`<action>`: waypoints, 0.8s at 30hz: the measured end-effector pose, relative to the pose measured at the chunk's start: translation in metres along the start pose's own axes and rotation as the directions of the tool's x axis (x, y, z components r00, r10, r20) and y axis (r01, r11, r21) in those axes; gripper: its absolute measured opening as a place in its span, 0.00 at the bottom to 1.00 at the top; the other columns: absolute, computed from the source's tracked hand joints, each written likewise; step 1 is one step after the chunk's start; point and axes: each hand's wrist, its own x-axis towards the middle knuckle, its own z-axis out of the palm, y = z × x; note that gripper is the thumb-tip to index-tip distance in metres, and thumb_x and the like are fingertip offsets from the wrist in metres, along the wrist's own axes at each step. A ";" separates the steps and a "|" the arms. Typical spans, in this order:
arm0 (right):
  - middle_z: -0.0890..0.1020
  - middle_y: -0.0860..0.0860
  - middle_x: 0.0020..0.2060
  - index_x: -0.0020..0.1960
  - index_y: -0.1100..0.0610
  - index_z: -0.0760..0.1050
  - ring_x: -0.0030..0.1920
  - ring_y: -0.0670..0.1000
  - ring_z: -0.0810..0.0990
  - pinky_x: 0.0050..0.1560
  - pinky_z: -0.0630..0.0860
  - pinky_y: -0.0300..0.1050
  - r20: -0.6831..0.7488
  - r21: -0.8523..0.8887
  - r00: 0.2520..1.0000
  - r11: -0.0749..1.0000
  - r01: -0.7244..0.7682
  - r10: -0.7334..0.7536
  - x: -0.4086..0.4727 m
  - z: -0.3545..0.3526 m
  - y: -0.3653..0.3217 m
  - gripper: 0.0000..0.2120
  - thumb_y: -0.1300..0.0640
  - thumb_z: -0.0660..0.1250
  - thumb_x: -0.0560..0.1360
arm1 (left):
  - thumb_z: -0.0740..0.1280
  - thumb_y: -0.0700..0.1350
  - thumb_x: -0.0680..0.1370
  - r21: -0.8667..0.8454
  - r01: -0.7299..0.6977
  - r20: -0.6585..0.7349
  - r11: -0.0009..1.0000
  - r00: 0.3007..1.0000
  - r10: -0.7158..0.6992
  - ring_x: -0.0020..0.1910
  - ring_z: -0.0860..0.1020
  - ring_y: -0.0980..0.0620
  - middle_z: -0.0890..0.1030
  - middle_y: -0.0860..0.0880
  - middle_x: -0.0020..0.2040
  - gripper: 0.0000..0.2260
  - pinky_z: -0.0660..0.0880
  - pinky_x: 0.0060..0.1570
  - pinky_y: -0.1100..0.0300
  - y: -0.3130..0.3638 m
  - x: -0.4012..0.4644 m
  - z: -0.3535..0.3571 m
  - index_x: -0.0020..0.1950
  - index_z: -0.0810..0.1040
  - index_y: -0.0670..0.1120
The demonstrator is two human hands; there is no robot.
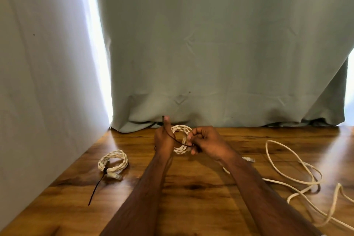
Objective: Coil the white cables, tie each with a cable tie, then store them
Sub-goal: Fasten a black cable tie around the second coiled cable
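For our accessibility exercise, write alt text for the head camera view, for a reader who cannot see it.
Two hands hold a coiled white cable above a wooden table; the left hand and right hand grip a black cable tie across it. A tied coil lies left, a loose cable right.

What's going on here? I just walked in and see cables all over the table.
A person is bundling white cables on a wooden table. Both hands hold a coiled cable above it: the left hand and the right hand are working a dark cable tie around it. One finished coil, already tied, lies to the left. A loose cable sprawls uncoiled on the right.
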 end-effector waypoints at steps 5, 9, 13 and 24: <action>0.85 0.55 0.33 0.41 0.60 0.82 0.28 0.48 0.81 0.29 0.76 0.40 -0.006 -0.188 0.986 0.968 -0.164 0.166 0.001 0.009 0.012 0.10 0.62 0.67 0.80 | 0.59 0.48 0.84 -0.042 0.022 -0.020 0.999 1.000 -0.023 0.31 0.72 0.51 0.74 0.48 0.30 0.20 0.67 0.35 0.56 0.004 0.002 0.001 0.32 0.71 0.43; 0.83 0.56 0.30 0.44 0.67 0.81 0.26 0.48 0.80 0.27 0.75 0.39 -0.121 -0.011 0.967 0.974 -0.228 0.225 0.001 0.016 0.011 0.08 0.64 0.67 0.79 | 0.62 0.37 0.81 -0.147 -0.011 0.005 0.989 1.000 0.012 0.31 0.70 0.49 0.74 0.45 0.31 0.15 0.67 0.33 0.58 0.008 -0.001 0.006 0.34 0.74 0.40; 0.84 0.60 0.31 0.44 0.69 0.81 0.25 0.49 0.80 0.27 0.75 0.40 -0.298 0.090 0.933 0.979 -0.183 0.201 0.003 0.026 0.012 0.07 0.65 0.68 0.77 | 0.66 0.39 0.75 -0.252 0.019 0.065 0.967 0.998 -0.003 0.34 0.73 0.48 0.75 0.44 0.33 0.06 0.69 0.35 0.57 0.005 -0.007 0.009 0.38 0.76 0.40; 0.84 0.53 0.29 0.35 0.56 0.82 0.25 0.51 0.80 0.31 0.78 0.48 -0.538 -0.012 0.843 1.000 0.006 -0.012 0.011 0.045 0.021 0.12 0.65 0.68 0.76 | 0.65 0.38 0.78 -0.183 -0.001 0.203 0.983 0.979 0.038 0.23 0.72 0.54 0.73 0.49 0.24 0.14 0.69 0.25 0.63 0.009 -0.019 0.015 0.32 0.77 0.43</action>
